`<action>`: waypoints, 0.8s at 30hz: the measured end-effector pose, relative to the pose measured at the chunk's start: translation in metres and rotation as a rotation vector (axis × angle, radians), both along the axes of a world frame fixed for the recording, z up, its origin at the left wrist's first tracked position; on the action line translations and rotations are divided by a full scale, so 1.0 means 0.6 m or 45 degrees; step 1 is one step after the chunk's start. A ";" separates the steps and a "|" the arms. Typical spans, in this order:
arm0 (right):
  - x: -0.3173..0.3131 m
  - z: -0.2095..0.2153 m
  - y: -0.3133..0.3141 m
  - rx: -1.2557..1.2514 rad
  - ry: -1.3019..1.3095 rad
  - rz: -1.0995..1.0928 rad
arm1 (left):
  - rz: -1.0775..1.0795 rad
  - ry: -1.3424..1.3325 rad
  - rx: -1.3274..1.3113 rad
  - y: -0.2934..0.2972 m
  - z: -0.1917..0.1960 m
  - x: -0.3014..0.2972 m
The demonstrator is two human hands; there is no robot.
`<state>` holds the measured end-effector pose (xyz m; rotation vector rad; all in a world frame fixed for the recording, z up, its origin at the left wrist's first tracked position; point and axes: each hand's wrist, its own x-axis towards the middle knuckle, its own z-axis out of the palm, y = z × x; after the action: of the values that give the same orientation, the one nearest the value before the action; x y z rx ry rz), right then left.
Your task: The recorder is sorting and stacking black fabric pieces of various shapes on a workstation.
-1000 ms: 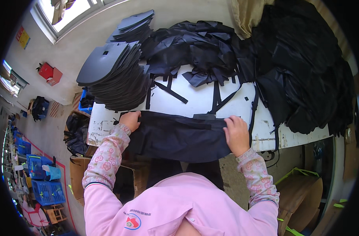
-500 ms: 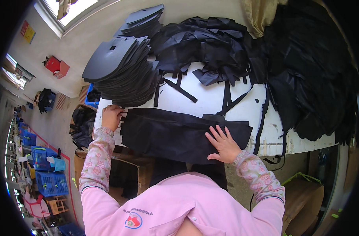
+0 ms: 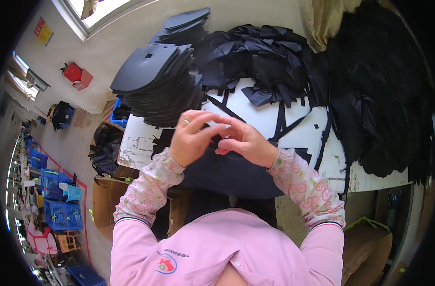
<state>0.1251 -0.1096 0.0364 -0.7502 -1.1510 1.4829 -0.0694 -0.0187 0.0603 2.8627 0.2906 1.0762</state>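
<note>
Left hand [image 3: 190, 142] and right hand [image 3: 250, 144], fingers curled close together above black fabric panel [image 3: 227, 178], any grasp unclear.

- Head view: left fisheye, steep downward look, pink shirt [image 3: 217, 243] at lower edge.
- Faces forward across white table [image 3: 263, 117]; window [image 3: 110, 8] upper left, slanting.
- Near: left hand [image 3: 190, 140], right hand [image 3: 251, 145] about mid-frame.
- Wide: far left takes in distant blue crates [image 3: 62, 214].
</note>
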 end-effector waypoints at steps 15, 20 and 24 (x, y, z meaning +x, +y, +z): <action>0.042 -0.062 -0.029 -0.285 -0.321 -0.191 | 0.746 0.441 -0.492 0.269 0.130 -0.181; 0.033 -0.064 -0.025 -0.294 -0.335 -0.217 | 0.615 0.350 -0.654 0.282 0.127 -0.184; 0.019 -0.060 -0.028 -0.309 -0.404 -0.286 | 0.773 -0.009 -0.227 0.275 0.104 -0.202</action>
<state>0.1363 -0.1266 0.0004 -1.2768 -1.0854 1.3577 -0.1908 0.1462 0.1229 2.6607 1.2438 1.0544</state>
